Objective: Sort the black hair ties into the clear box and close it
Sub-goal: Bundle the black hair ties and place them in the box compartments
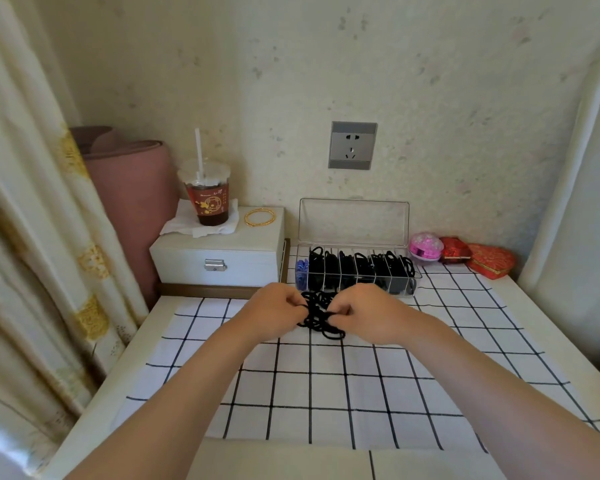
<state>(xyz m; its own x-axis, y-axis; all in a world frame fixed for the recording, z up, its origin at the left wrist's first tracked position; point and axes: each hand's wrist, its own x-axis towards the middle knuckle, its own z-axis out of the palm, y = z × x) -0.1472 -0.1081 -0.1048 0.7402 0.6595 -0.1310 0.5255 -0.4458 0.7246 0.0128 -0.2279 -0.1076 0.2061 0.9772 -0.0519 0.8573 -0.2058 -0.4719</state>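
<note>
Your left hand point(274, 304) and right hand point(373, 311) meet over the far middle of the cloth point(326, 393), just in front of the box point(400, 289). Each hand has its fingers curled in and pinches one side of a tangled bunch of ties point(321, 315), so the bunch spans the gap between your hands. Its lowest loops trail toward the cloth (whether they touch it, you cannot tell from here). The box sits at the back edge of the cloth near the wall, with its lid point(354, 221) standing upright behind it. Its row of compartments already holds black loops, some poking above the rim, and the leftmost one holds purple ties point(302, 270). To the left of the box stands a white case point(219, 252). On top of the case are a cup point(208, 202) with a straw, set on a napkin point(187, 225), and gold bangles point(260, 216) beside it. To the right of the box, along the wall, lie a pink trinket point(426, 245) and two red boxes point(456, 250), the nearer one heart-shaped. A socket point(352, 145) is on the wall above, and a curtain point(32, 202) hangs at your left.
</note>
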